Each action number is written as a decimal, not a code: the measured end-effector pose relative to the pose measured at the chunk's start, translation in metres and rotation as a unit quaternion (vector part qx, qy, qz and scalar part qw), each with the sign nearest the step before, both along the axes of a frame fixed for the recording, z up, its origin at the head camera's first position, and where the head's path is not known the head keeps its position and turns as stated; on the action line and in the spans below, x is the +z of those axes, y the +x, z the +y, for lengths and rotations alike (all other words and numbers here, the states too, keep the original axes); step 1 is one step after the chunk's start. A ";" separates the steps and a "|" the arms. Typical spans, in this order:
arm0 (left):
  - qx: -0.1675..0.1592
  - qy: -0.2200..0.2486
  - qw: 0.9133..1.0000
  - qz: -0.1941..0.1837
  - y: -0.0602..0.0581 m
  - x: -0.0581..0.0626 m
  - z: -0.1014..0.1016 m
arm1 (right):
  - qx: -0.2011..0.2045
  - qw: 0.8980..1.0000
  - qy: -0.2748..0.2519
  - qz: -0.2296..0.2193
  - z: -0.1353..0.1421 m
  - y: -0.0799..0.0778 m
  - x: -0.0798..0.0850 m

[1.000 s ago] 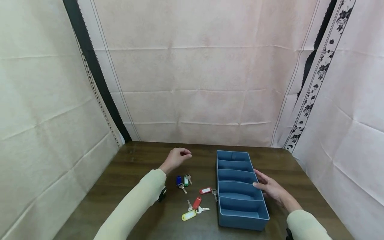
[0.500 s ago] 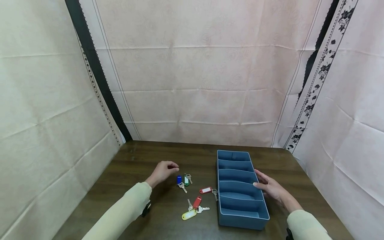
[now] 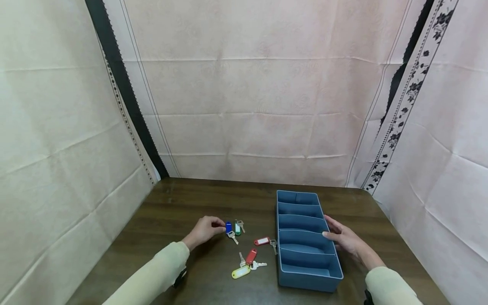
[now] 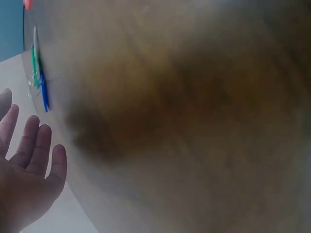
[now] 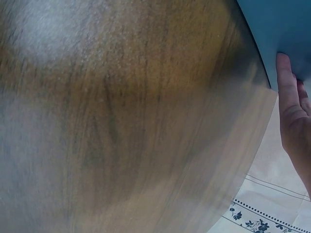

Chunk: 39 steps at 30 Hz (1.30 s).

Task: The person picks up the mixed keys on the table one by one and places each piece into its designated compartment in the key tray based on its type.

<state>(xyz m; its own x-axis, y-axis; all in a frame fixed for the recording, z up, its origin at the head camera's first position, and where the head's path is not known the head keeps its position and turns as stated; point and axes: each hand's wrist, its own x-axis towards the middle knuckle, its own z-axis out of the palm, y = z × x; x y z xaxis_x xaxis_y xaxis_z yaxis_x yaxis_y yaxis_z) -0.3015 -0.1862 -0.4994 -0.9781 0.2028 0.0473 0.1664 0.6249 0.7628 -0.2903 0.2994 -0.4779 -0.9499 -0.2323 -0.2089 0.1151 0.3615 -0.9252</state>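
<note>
In the head view, my left hand [image 3: 206, 230] reaches in from the left, fingertips beside a blue key tag [image 3: 228, 227] with a silver key. The left wrist view shows its fingers loosely bent, with the blue tag [image 4: 44, 92] just beyond them. A green key tag [image 3: 237, 229] with its key lies alongside. My right hand [image 3: 350, 242] holds the right wall of a blue divided tray [image 3: 310, 281], thumb over the rim and fingers against the outside. In the right wrist view, a straight finger [image 5: 287, 85] lies along the tray's side.
Nearer the front lie a red key tag [image 3: 251, 256] and a yellow key tag [image 3: 241, 272] with keys. Another red key tag [image 3: 262, 241] lies left of the tray, its key [image 3: 273, 245] by the tray wall. Pale cloth [image 3: 244, 135] hangs behind the brown table [image 3: 183, 199].
My left hand has come down and left from above the table to beside the blue key tag. My right hand and the tray have stayed in place.
</note>
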 end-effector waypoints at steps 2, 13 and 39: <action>-0.006 0.000 1.000 -0.001 0.001 -0.003 0.001 | -0.002 1.000 0.000 0.001 0.000 0.000 0.000; -0.001 -0.040 0.999 0.024 0.006 -0.011 0.012 | -0.004 1.000 -0.008 0.004 0.000 0.000 -0.003; -0.017 -0.077 0.994 0.070 0.004 -0.011 0.012 | -0.009 1.000 -0.010 0.004 -0.001 0.002 -0.003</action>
